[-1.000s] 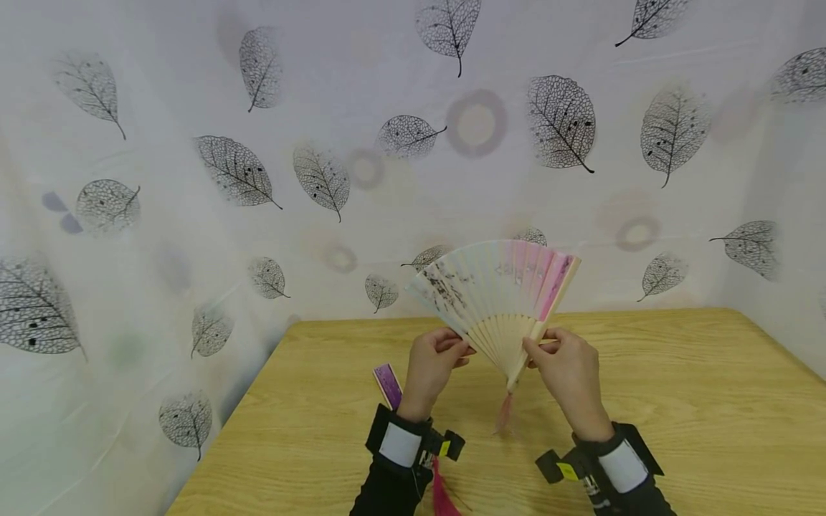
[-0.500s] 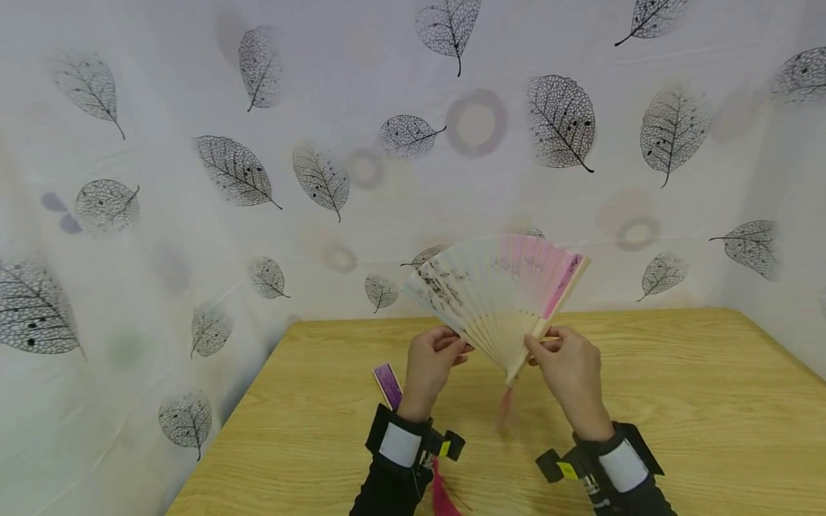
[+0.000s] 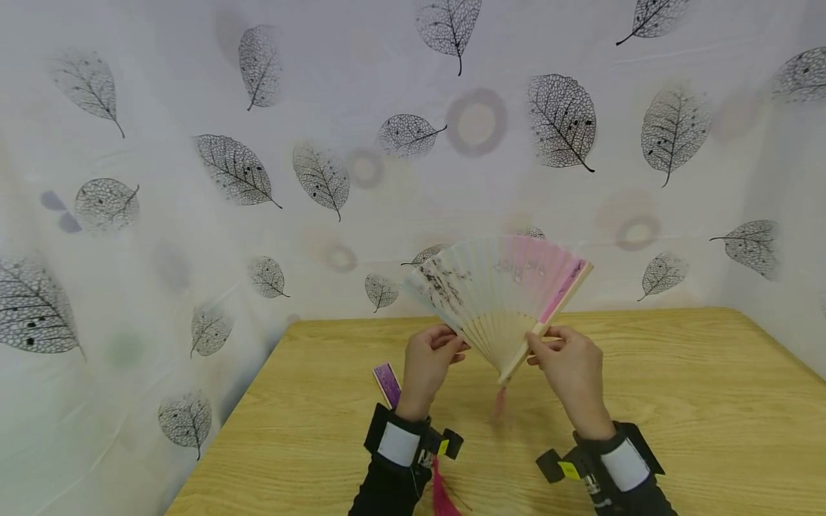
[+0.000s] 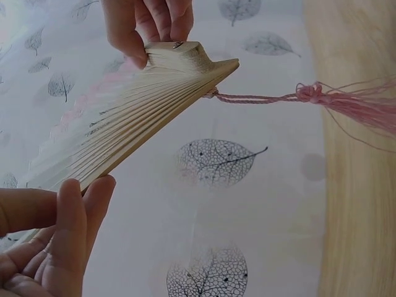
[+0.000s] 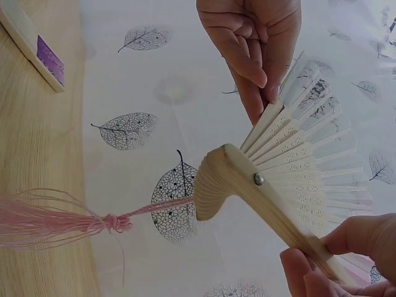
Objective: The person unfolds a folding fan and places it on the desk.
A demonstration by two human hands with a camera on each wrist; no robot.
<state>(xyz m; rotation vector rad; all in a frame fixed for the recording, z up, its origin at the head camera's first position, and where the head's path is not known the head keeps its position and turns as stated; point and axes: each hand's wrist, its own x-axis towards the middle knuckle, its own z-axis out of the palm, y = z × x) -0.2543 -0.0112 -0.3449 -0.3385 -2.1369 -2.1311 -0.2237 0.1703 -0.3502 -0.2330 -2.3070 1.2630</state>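
Observation:
A spread folding fan (image 3: 493,301), pale with grey print on the left and pink on the right, is held up above the table. My left hand (image 3: 429,365) pinches its left outer stick between thumb and fingers. On the opposite side, my right hand (image 3: 571,369) grips the thicker right guard stick (image 5: 284,226). The ribs meet at a metal rivet (image 5: 258,179) in the right wrist view. From the pivot end hangs a pink tassel (image 4: 359,108). Beside my left wrist a second, folded fan (image 3: 388,385) with purple cloth lies on the table, partly hidden by my arm.
The wooden table (image 3: 290,430) reaches back to a white curtain (image 3: 361,79) printed with leaf skeletons, which also covers the left side. A red tassel (image 3: 442,494) lies near the front, beside my left sleeve.
The fan has spread a little wider, its right guard leaning further right and its pivot end shifting left and slightly up. My hands have moved slightly apart, keeping their hold.

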